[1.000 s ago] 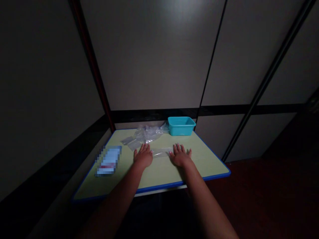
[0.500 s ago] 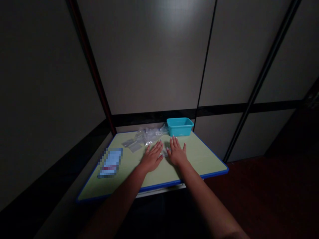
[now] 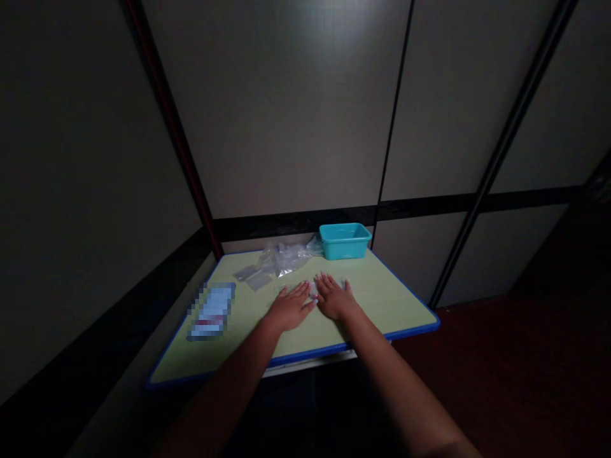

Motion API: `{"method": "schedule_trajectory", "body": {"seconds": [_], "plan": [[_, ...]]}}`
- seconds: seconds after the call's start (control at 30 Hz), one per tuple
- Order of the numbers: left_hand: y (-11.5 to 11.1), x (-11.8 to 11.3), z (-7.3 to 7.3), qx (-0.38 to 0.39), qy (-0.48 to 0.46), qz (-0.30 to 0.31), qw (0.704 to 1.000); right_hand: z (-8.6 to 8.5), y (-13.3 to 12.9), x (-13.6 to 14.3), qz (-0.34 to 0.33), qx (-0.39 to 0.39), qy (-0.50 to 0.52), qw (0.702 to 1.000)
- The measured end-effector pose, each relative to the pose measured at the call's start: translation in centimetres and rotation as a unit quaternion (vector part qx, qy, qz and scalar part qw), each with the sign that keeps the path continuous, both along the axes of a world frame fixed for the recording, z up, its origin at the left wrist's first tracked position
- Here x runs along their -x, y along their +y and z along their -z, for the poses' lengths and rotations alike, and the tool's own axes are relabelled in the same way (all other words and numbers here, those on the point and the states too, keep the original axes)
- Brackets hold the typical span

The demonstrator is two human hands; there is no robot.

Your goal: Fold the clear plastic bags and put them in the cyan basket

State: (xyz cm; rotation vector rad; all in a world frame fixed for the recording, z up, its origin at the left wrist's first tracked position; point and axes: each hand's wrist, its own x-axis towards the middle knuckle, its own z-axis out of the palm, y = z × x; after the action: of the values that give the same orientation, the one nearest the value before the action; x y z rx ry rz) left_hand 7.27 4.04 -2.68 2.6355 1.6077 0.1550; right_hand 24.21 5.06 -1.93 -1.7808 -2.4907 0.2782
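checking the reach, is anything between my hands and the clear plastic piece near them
Nothing visible: the left hand and right hand are right at the clear plastic piece; the teal basket stands farther back.

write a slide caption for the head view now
Two bare hands pressing clear plastic film on a blue-edged, pale green table

We see only small parts of the clear plastic (image 3: 313,290), because the left hand (image 3: 289,309) and the right hand (image 3: 335,301) cover it. The flat object (image 3: 212,312) is pixelated, so we cannot read its surface.
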Motion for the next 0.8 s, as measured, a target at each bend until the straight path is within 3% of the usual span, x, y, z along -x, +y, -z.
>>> {"method": "schedule_trajectory", "body": {"seconds": [0.13,0.4,0.57,0.8], "plan": [[-0.2,0.1,-0.3,-0.023,-0.008,-0.020,1.000,-0.2,-0.2,0.0,0.010,0.001,-0.003,1.000],[-1.1,-0.4,-2.5,-0.237,-0.008,-0.113,0.965,-0.8,-0.4,0.1,0.058,-0.135,0.037,0.988],[-1.6,-1.0,-3.0,-0.247,-0.013,-0.124,0.961,-1.7,-0.8,-0.1,0.068,-0.243,0.063,0.966],[-1.1,-0.7,-2.2,-0.247,-0.007,-0.159,0.956,-1.5,-0.8,0.3,0.086,-0.238,0.011,0.967]]}}
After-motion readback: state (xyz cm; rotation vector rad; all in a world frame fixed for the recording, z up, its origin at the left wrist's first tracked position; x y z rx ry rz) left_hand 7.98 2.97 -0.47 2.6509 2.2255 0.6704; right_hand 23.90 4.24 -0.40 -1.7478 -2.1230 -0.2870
